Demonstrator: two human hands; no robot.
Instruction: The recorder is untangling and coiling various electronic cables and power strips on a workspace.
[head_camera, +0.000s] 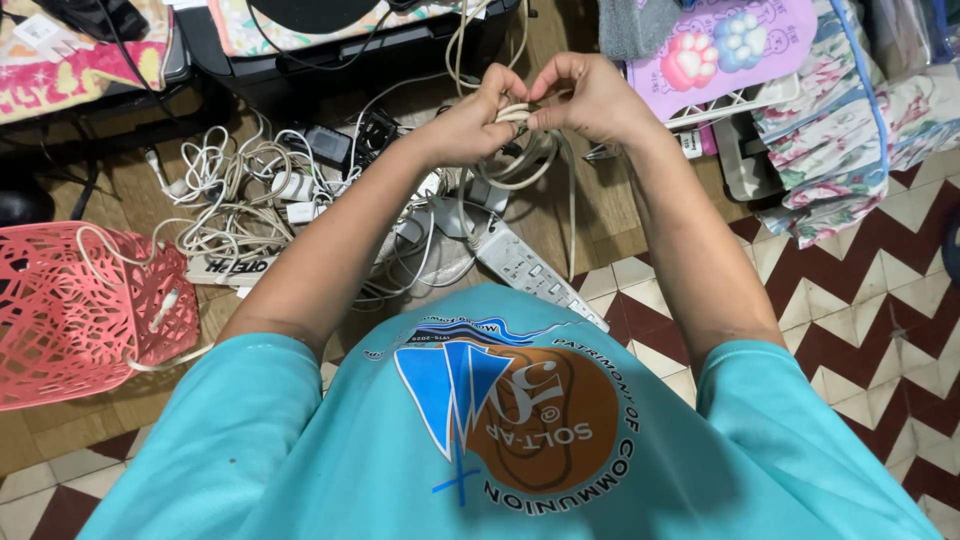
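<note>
Both hands, left hand (470, 122) and right hand (590, 98), pinch a coiled white cable (520, 150). The hanging loops could snag the power strip (525, 268) below.

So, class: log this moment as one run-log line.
left hand: grips coiled white cable | right hand: pinches same coil | below: power strip, tangled cords | left: pink basket

Cream cable (520, 165) in my fingers (500, 95), pink lattice basket (70, 320) beside me, maroon-and-white zigzag floor (860, 290), my turquoise shirt (300, 450).
</note>
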